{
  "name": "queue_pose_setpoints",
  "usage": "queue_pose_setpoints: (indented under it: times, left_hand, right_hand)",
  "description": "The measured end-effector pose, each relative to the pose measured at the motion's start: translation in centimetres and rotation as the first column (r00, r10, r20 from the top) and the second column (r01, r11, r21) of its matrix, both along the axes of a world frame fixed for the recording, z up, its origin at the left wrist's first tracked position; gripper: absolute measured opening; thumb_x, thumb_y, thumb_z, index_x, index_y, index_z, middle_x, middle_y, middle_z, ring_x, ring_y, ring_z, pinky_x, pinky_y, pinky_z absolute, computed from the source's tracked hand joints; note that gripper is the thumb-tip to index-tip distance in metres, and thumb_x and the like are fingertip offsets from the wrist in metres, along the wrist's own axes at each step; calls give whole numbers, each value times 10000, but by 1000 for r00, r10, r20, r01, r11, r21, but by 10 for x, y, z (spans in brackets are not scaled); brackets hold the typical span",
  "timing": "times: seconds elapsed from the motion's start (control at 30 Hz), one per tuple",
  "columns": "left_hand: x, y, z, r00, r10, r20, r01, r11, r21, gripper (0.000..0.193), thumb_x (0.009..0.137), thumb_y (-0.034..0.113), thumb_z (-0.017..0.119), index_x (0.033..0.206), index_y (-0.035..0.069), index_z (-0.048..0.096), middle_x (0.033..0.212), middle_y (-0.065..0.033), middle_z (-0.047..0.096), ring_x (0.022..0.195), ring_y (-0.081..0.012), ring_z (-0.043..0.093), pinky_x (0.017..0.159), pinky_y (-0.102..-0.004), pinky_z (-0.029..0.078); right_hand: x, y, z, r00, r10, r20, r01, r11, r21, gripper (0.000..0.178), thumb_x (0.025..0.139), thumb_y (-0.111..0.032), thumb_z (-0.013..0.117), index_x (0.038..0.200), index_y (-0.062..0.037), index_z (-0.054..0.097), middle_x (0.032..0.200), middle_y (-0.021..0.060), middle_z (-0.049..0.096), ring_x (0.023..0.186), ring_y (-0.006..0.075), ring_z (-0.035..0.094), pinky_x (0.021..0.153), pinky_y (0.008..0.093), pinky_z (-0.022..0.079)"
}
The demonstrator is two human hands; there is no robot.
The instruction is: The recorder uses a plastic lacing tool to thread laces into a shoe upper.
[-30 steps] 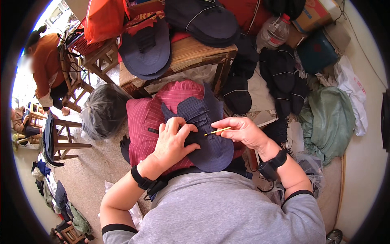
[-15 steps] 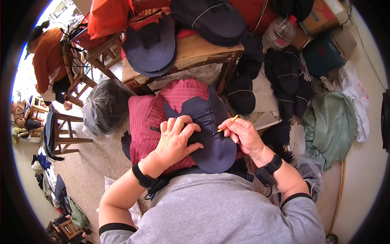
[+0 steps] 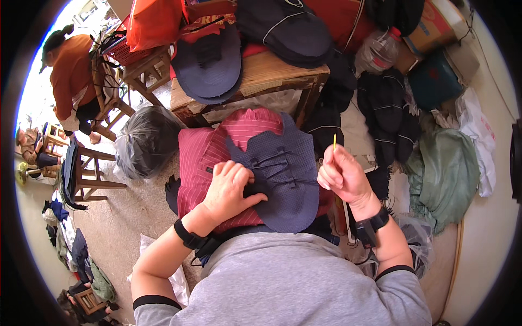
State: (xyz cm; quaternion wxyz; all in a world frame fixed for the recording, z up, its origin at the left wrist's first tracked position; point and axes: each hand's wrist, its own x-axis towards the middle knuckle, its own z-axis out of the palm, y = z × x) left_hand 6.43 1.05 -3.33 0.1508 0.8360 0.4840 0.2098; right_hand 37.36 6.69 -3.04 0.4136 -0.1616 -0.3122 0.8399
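Observation:
A navy mesh shoe upper with black laces across its middle lies on a red pinstriped cloth over my lap. My left hand holds the upper's left edge, fingers bent and thumb resting on the mesh. The undersides of its fingers are hidden. To the right of the upper, my right hand is raised clear of it. Between thumb and forefinger it pinches a thin yellow stick-like tool pointing up. The tool's lower end is hidden in the hand.
Stacked dark uppers sit on a wooden bench ahead. More dark pieces and a green sack lie to the right. A bagged black bundle and stools stand left, near a person in orange.
My right hand has lifted away from the laces and moved right and up, its tool turned upright. The left hand's fingers have drawn closer together and shifted slightly down.

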Motion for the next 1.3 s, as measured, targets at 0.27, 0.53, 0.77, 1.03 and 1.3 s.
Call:
queue_pose_setpoints:
  times: [0.27, 0.53, 0.77, 1.03, 1.3]
  left_hand:
    - [8, -4, 7, 989, -43, 143, 49, 998, -43, 394, 784, 293, 843, 1054, 98, 633, 860, -25, 575, 807, -223, 597, 828, -358, 422]
    - [5, 1, 1, 967, -255, 15, 252, 962, 106, 352, 826, 244, 800, 1114, 110, 646, 881, -27, 589, 819, -226, 615, 808, -368, 451]
    - [7, 36, 28, 979, -202, -37, 205, 971, 121, 491, 755, 299, 838, 1156, 96, 640, 987, -67, 599, 943, -270, 607, 846, -386, 458]
    - [10, 8, 17, 982, -103, 157, 105, 994, -7, 450, 807, 122, 809, 1219, 54, 642, 987, -96, 596, 914, -268, 621, 822, -381, 518]
    - [30, 7, 22, 686, 117, 718, 157, 940, -303, 215, 997, 85, 651, 1172, 9, 749, 1027, -39, 597, 961, -133, 582, 837, -282, 492]
  right_hand:
    - [61, 5, -58, 953, -193, 235, 251, 935, -250, 281, 1105, -296, 473, 1057, -66, 625, 569, -68, 318, 475, 46, 284, 498, 223, 314]
    - [102, 39, -33, 857, -432, 281, 487, 857, -166, 283, 1093, -277, 507, 1159, -29, 628, 586, -66, 305, 483, 46, 261, 465, 224, 249]
    - [76, 61, 28, 875, -444, 191, 418, 894, 162, 299, 1099, -245, 480, 1193, -2, 626, 606, -64, 331, 500, 36, 281, 473, 211, 266]
    - [-3, 5, 45, 682, -104, 724, -171, 940, 296, 304, 1084, -171, 443, 1296, 13, 560, 764, -11, 565, 685, 59, 522, 667, 225, 447]
    - [-70, -21, 49, 610, -95, 787, -371, 843, 390, 181, 1054, -188, 538, 1049, -10, 574, 784, 60, 682, 584, 122, 608, 538, 303, 494]
